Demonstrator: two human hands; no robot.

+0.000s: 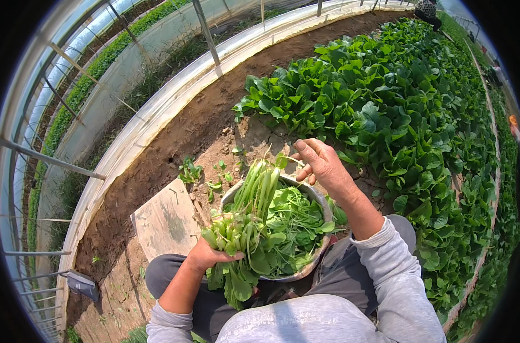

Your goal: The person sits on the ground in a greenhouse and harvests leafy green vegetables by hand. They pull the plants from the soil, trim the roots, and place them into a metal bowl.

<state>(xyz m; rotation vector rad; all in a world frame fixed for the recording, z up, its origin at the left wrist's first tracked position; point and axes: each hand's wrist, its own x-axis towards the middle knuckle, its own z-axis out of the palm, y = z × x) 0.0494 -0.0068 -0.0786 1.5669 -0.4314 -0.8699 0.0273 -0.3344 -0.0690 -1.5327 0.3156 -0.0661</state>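
Note:
My left hand (215,254) grips a bunch of green leafy vegetables (234,233). Pale stems point up and away from me, and broad leaves hang below the hand. My right hand (322,165) is raised at the far right of the bunch, thumb and fingers bent. A thin leaf stalk (293,160) reaches its fingers; whether they pinch it is unclear. Below both hands, a round tub (322,195) stands between my knees, with loose green leaves (296,214) inside. The bunch covers the tub's left part.
A wooden board (167,218) lies on the soil left of the tub. Dense leafy plants (380,111) fill the right side. Plastic sheeting (127,141) and metal poles (206,32) line the left. Another person (427,13) is at the far end of the bed.

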